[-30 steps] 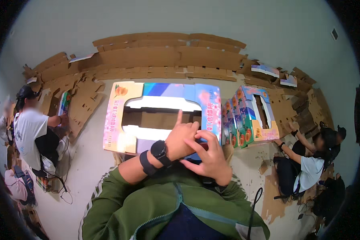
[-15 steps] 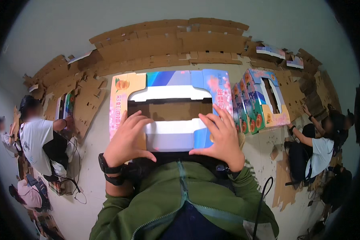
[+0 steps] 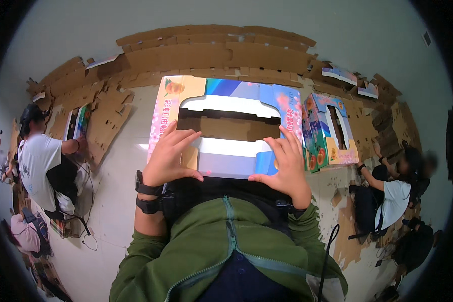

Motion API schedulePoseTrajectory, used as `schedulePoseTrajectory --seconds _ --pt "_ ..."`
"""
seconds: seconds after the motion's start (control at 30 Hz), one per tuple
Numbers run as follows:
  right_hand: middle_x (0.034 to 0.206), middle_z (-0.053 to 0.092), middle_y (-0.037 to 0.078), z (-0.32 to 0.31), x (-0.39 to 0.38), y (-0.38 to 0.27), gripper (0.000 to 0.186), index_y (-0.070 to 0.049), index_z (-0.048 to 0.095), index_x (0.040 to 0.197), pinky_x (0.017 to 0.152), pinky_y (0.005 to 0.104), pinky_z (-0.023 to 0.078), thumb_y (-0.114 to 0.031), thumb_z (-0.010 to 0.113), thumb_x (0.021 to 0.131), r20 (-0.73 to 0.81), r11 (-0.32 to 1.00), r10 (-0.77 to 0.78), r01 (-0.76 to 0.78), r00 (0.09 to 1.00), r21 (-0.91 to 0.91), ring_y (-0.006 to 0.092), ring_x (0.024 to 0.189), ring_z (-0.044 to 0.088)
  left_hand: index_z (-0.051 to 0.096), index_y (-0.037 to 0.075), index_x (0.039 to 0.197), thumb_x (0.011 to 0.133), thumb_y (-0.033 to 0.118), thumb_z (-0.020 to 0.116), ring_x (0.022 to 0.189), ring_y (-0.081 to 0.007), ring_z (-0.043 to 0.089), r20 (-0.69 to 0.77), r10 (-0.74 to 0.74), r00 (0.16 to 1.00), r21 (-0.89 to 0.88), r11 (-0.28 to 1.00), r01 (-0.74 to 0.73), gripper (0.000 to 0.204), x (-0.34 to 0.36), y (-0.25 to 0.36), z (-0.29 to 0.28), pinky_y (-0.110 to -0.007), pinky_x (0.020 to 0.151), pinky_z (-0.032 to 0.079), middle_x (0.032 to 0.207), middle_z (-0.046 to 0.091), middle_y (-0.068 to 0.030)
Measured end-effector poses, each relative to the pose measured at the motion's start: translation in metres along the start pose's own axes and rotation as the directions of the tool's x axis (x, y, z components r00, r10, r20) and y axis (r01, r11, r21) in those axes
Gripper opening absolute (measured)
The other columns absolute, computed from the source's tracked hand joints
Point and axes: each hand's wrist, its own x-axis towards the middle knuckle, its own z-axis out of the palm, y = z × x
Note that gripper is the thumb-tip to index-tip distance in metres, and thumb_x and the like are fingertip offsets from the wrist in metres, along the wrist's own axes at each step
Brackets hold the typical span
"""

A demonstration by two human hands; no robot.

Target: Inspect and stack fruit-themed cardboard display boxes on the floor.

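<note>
In front of me is a printed cardboard box (image 3: 226, 164) with fruit and pink blossom pictures. A large rectangular opening in its upper face shows bare brown cardboard inside. My left hand (image 3: 173, 156) grips its near left part, fingers laid over the upper face and thumb along the near edge. On the near right part, my right hand (image 3: 285, 166) holds the box the same way, thumb pointing inward. The two thumbs are apart. The underside of the box is hidden.
Similar printed boxes (image 3: 332, 133) stand in a row to the right. Flattened brown cardboard (image 3: 186, 58) covers the floor's far edge and lower wall. People (image 3: 40, 161) crouch or sit at left and right, one (image 3: 395, 194) near the boxes. A black cable (image 3: 327, 256) hangs by my right side.
Both hands have moved the box to the right and a little farther away. It is turned slightly clockwise. My grip on it looks the same.
</note>
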Motion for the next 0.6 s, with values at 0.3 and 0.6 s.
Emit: schedulePoseTrajectory --seconds 0.3,0.6 --pt "0.125 0.065 0.017 -0.021 -0.005 0.002 0.1 -0.002 0.066 0.132 0.121 0.0604 0.032 -0.062 0.096 0.058 0.112 0.998 0.034 -0.039 0.993 0.046 0.0413 0.138 0.053 0.057 0.003 0.144 0.059 0.049 0.1 0.129 -0.0385 0.057 0.088 -0.011 0.996 -0.015 1.0 0.013 0.106 0.003 0.028 0.003 -0.059 0.127 0.031 0.135 0.062 -0.0157" --pt "0.135 0.061 0.019 -0.002 0.004 -0.026 0.104 0.001 0.056 0.145 0.119 0.0559 0.038 -0.052 0.095 0.064 0.138 0.992 -0.079 0.064 0.987 0.107 0.0409 0.133 0.055 0.053 0.003 0.143 0.055 0.043 0.101 0.135 -0.0382 0.053 0.119 -0.035 0.992 0.043 0.999 0.03 0.108 0.012 0.045 0.019 -0.056 0.128 0.031 0.139 0.06 -0.0154"
